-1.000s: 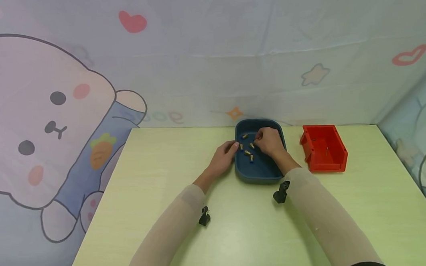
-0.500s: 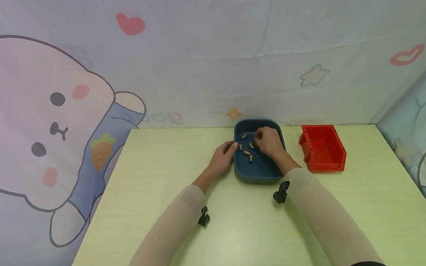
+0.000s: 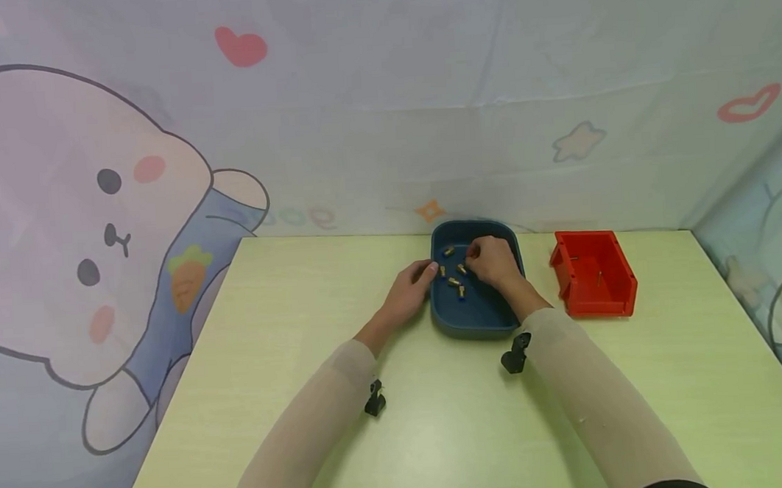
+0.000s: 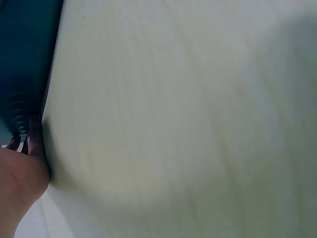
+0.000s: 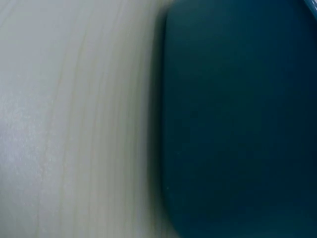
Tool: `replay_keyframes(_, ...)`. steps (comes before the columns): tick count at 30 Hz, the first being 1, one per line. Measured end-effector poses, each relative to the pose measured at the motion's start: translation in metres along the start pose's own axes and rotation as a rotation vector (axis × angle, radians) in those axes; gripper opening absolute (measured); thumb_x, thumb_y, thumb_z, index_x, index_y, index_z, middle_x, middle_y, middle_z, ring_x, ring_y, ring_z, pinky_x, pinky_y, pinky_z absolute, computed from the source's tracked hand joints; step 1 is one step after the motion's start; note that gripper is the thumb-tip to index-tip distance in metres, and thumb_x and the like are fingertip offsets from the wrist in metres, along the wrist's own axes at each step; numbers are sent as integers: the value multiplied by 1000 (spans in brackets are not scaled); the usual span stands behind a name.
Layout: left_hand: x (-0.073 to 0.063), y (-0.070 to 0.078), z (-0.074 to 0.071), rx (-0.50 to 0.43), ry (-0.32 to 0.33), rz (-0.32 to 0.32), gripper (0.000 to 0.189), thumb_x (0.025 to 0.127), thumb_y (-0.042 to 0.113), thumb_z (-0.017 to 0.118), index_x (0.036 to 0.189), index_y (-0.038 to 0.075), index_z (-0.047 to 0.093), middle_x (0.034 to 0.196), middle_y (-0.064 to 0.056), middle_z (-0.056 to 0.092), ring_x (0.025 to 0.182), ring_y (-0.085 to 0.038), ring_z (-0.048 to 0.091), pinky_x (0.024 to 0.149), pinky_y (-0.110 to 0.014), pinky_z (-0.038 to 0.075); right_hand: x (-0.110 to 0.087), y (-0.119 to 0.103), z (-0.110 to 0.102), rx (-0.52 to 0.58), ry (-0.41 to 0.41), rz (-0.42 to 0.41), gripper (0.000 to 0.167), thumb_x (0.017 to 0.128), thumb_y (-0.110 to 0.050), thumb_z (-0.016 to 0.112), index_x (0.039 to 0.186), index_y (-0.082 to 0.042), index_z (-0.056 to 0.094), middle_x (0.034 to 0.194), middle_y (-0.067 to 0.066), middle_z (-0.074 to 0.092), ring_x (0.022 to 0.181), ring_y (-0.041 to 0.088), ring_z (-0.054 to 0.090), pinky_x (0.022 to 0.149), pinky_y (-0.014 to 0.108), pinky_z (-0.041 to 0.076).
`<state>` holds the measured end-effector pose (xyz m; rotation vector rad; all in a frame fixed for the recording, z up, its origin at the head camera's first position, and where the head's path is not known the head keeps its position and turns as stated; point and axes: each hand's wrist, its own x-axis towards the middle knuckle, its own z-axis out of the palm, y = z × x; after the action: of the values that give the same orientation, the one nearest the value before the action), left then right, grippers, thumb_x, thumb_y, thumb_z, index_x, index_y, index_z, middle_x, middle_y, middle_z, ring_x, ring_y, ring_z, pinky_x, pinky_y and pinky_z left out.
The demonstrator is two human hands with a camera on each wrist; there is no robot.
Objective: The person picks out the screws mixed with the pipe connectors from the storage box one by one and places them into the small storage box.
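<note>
A dark blue tray (image 3: 481,314) stands near the table's back edge, holding several small brass-coloured fittings (image 3: 462,292), some with a blue end. My left hand (image 3: 408,291) holds the tray's left side, thumb at the rim. In the left wrist view its fingers (image 4: 35,139) lie along the tray's outer wall. Inside the tray, my right hand (image 3: 494,261) reaches down with curled fingers, fingertips right beside the fittings. The back of that hand hides its grip, so I cannot tell whether it pinches a fitting. Only the tray's outer wall and the table show in the right wrist view.
To the right of the tray stands a red open-front bin (image 3: 600,308) with a few small metal pieces (image 3: 600,277) inside. A printed cloth (image 3: 371,112) hangs behind the pale table (image 3: 441,433). Both forearms cross the table's front half.
</note>
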<state>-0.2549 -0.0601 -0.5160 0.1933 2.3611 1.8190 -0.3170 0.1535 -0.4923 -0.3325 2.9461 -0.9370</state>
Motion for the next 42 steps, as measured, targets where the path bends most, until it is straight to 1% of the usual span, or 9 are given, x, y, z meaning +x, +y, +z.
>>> replay_keyframes(6,0,0,0,27,3,0,66,112,53,49,156,5,50,149,-13,60,137,-27,58,111,-43,50,1,1,1,-21,-33,11,18,101,-14,70,108,1,76,105,18,75,92,33,70,83,49,59)
replay_keyframes(12,0,-1,-1,23,0,2,66,112,53,49,157,4,50,149,-13,60,137,-27,57,111,-43,50,2,1,2,-37,-35,12,16,101,-14,70,103,-1,77,100,16,74,87,31,69,80,48,58)
replay_keyframes(19,0,-2,-2,29,5,4,66,112,53,48,156,4,50,148,-13,60,137,-27,57,111,-43,50,2,1,2,-46,-58,6,15,102,-13,66,100,-2,76,99,15,74,83,30,67,77,46,57)
replay_keyframes(28,0,-2,-2,25,0,10,66,112,52,49,156,3,49,149,-14,60,138,-27,57,112,-43,49,4,4,3,-57,-66,-19,13,99,-11,67,91,-4,74,91,12,72,76,27,64,72,44,55)
replay_keyframes(32,0,1,-2,14,-5,13,65,113,50,48,156,2,49,149,-14,60,137,-28,57,111,-44,50,4,5,2,-50,-56,-37,12,97,-10,68,89,-5,75,89,11,72,74,26,64,70,43,55)
replay_keyframes(37,-1,4,-2,17,0,12,63,113,48,49,156,2,50,148,-15,60,137,-29,58,111,-44,50,3,4,1,-48,-14,-61,13,96,-9,67,87,-5,75,85,10,72,72,26,63,68,42,54)
replay_keyframes(40,0,3,-2,19,2,9,63,113,49,49,155,2,50,148,-15,60,137,-28,58,111,-43,50,3,4,2,-48,10,-78,13,96,-9,67,88,-4,76,84,10,72,71,26,63,69,42,54)
replay_keyframes(42,0,1,-2,18,5,8,63,113,48,49,155,2,51,148,-15,60,137,-29,58,111,-44,50,2,4,3,-44,10,-87,14,97,-9,66,90,-4,77,84,10,73,71,26,64,70,43,55)
